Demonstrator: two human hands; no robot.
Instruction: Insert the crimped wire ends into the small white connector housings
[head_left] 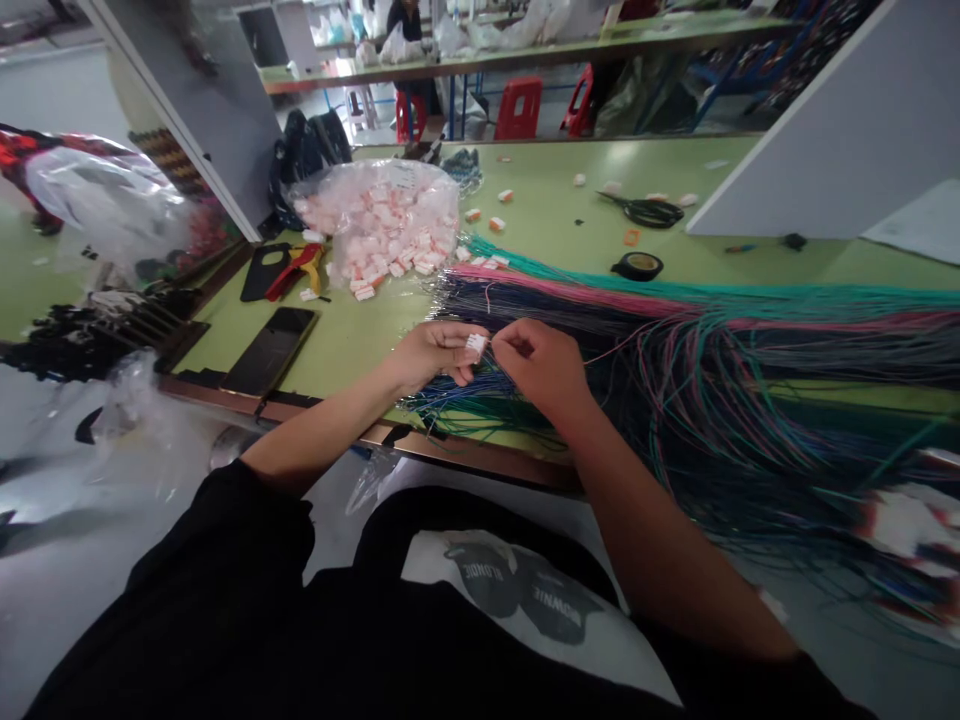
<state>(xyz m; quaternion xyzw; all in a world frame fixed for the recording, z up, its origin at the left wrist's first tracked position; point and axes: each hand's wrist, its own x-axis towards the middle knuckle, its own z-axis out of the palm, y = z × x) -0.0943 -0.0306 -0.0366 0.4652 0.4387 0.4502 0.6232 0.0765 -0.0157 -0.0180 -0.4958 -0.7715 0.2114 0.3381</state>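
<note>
Between the fingers of my left hand point(435, 355) is a small white connector housing point(476, 344). My right hand point(541, 362) is pinched close beside it, its fingertips nearly touching the housing. A thin pinkish wire point(611, 350) trails from the right hand toward the bundles, so it appears held in that pinch. Under and behind both hands lie long bundles of dark wires point(570, 318), with a pink bundle point(555, 285) and a green bundle point(675, 290) along the far side. Blue wires point(487, 385) spread out just below my hands.
A clear plastic bag of white-and-orange connectors point(390, 220) stands behind my left hand. Red-and-yellow pliers point(298, 270), a phone point(270, 350), black tape point(637, 265) and scissors point(645, 210) lie on the green table point(540, 200). Grey panels point(840, 130) flank it; a person point(405, 18) is far behind.
</note>
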